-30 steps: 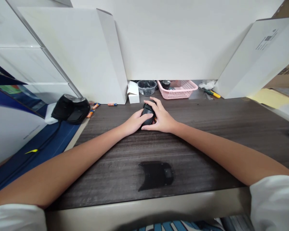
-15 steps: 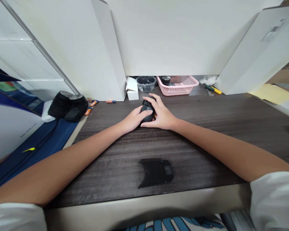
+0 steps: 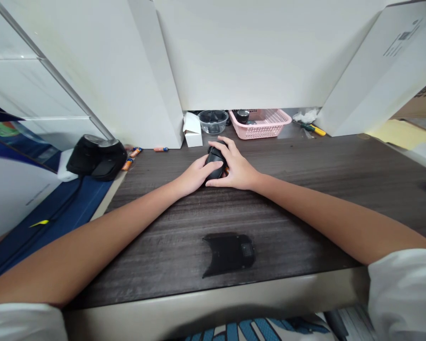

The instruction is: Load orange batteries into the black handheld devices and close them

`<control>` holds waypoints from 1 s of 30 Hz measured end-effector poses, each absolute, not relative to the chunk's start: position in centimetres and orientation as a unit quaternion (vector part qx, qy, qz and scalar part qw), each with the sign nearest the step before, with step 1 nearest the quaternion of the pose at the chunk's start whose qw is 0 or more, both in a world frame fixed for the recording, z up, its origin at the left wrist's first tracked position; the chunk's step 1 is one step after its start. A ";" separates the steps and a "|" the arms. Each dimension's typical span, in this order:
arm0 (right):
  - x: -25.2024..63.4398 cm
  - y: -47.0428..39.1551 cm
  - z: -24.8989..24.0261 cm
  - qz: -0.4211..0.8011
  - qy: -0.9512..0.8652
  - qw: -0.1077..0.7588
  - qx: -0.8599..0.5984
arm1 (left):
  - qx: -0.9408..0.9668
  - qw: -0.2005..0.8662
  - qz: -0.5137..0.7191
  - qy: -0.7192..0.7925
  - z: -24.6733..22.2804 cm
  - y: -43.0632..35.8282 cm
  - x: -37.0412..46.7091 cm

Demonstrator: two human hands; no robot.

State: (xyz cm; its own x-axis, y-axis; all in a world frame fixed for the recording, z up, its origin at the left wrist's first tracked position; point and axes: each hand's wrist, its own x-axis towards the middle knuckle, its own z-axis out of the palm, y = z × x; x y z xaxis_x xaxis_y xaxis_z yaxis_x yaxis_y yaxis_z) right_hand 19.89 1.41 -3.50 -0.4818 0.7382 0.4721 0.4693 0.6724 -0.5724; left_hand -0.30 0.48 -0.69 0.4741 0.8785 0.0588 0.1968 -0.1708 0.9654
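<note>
A rounded black device, much like a computer mouse, [image 3: 216, 158] is held between both hands over the dark wooden table [image 3: 149, 265]. My left hand [image 3: 195, 177] grips its left side, with the thumb across the top. My right hand [image 3: 236, 166] curls around the right side, fingers over the far end and thumb at the near end. A bit of orange shows under the right palm, too small to make out for certain. Nearer to me, a flat black cover [image 3: 229, 254] with one curved-in end lies on the table.
Behind the hands stand a small white box [image 3: 192, 130], a clear round bowl [image 3: 213, 123] and a pink basket [image 3: 261, 125]. Orange batteries [image 3: 128, 164] and a black double device [image 3: 97, 158] sit at the left. A yellow-handled tool [image 3: 318, 130] lies at the back right.
The camera view has shifted slightly. Both hands keep their hold on the black device, with no clear change in grip.
</note>
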 end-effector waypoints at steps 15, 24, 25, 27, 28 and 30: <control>19.9 1.5 -3.5 0.183 -0.841 0.358 -0.361 | 0.692 0.501 0.329 0.402 -0.4 0.3 -0.2; 19.9 1.4 -3.4 0.165 -0.844 0.375 -0.347 | 0.668 0.543 0.341 0.377 -0.8 0.5 -0.4; 19.9 1.4 -3.3 0.158 -0.843 0.382 -0.345 | 0.660 0.555 0.347 0.369 -0.9 0.6 -0.4; 19.8 1.1 -3.0 0.140 -0.843 0.393 -0.339 | 0.642 0.575 0.362 0.356 -1.1 0.6 -0.4; 19.8 1.0 -2.9 0.130 -0.844 0.397 -0.336 | 0.635 0.579 0.371 0.353 -1.2 0.6 -0.4; 19.7 1.0 -2.8 0.109 -0.845 0.401 -0.336 | 0.628 0.570 0.395 0.354 -1.4 0.7 -0.3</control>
State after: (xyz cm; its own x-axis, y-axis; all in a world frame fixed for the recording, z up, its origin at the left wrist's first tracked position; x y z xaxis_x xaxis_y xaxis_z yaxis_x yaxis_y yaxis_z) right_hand 19.71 0.96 -2.82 -0.4520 0.6564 0.6040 0.4809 0.7496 -0.4547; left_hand -0.29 0.65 -1.42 0.4379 0.8943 0.0924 -0.0058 -0.1000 0.9950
